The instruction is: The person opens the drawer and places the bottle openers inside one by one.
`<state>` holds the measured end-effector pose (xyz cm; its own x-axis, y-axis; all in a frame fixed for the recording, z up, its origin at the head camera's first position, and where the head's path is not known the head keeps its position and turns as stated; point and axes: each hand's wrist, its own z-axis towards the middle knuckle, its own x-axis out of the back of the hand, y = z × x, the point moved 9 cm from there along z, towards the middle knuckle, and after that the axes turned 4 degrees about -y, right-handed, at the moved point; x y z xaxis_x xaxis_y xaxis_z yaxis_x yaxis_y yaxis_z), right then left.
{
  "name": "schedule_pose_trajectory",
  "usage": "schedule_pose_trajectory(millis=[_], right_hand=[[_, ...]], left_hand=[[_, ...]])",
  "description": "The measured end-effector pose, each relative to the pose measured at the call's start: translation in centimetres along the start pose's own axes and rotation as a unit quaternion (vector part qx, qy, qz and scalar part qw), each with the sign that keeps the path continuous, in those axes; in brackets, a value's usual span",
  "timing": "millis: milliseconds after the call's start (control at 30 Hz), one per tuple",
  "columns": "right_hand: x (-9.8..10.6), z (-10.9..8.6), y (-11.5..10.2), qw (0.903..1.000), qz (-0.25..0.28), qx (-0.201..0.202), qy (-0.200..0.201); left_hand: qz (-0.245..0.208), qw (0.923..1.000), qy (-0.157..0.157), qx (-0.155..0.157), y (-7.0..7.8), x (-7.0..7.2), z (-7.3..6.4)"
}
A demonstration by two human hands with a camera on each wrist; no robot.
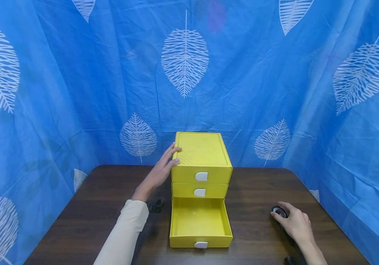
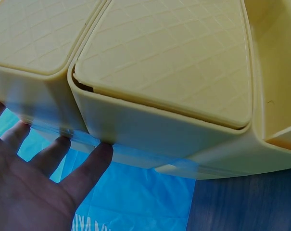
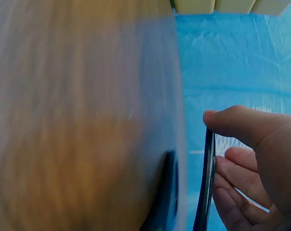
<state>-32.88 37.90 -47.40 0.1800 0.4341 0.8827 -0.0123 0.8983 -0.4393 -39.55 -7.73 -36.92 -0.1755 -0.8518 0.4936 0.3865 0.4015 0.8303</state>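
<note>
A yellow cabinet (image 1: pixel 200 149) of three stacked drawers stands at the middle of the table, with white pulls. Its bottom drawer (image 1: pixel 200 241) is out towards me; the upper two are in. At the cabinet's left side is my left hand (image 1: pixel 160 170), its fingers spread against the upper edge. The left wrist view shows those fingertips (image 2: pixel 106 148) touching the side wall. Far to the right, my right hand (image 1: pixel 295 222) pinches a thin black thing with a round, ring-like end (image 1: pixel 279 210) between thumb and fingers. Edge-on, this black thing (image 3: pixel 206 180) looks slim and glossy; its kind is unclear.
Under everything is a dark brown wooden table (image 1: pixel 252 221). A blue cloth (image 1: pixel 235 81) with white leaf prints hangs around its back and sides. Black wrist gear (image 1: pixel 155 206) shows beside the left wrist.
</note>
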Motion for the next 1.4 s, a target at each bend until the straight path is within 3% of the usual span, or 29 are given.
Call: schedule_pose_trajectory(millis=[333,600,833,1400], right_hand=[[1.0,-0.6,-5.2,0.9971,0.02,0.058,0.044],[1.2,-1.3,-9.9,0.9942,0.032,0.093,0.042],[1.3,-1.9,-14.8,0.9829,0.061,0.163,0.062],[-2.7,-2.4,-22.6,0.9692,0.109,0.221,0.008]], left_hand=[[0.0,1.0,-0.001,0.001,-0.1,0.1,0.3],[0.001,1.0,0.001,0.0,-0.2,0.2,0.4],[0.003,1.0,0.002,-0.002,-0.1,0.2,0.4],[-0.001,1.0,0.001,-0.001,-0.4,0.4,0.7]])
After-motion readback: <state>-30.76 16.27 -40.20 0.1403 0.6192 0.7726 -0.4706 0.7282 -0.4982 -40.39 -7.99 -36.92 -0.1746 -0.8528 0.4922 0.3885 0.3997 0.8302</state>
